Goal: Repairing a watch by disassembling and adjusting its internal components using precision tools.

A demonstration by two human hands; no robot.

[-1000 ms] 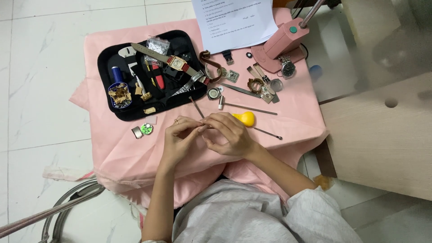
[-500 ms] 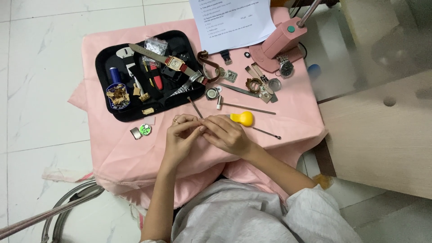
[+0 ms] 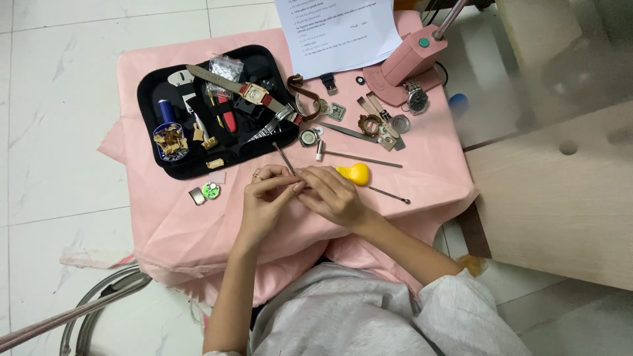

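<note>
My left hand (image 3: 264, 201) and my right hand (image 3: 333, 194) meet fingertip to fingertip over the pink cloth (image 3: 395, 178) at the table's near edge. Both pinch the lower end of a thin metal tool (image 3: 285, 158), whose tip slants up and to the left. Anything small between the fingers is hidden. There is a ring on my left hand. A yellow-handled tool (image 3: 354, 173) with a long pin lies just right of my right hand. A small green round part (image 3: 211, 191) and a silver piece lie left of my left hand.
An open black tool case (image 3: 148, 105) with a gold-and-red strap watch (image 3: 254, 93) lies at the back left. Behind the hands are a small hammer (image 3: 356, 158), tweezers, watch parts, a silver watch (image 3: 417, 99), a pink press (image 3: 412, 58) and a paper sheet (image 3: 336, 26). A wooden board (image 3: 560, 198) stands at the right.
My hands stay joined on the thin tool, with only small finger movement. The objects on the cloth have not moved.
</note>
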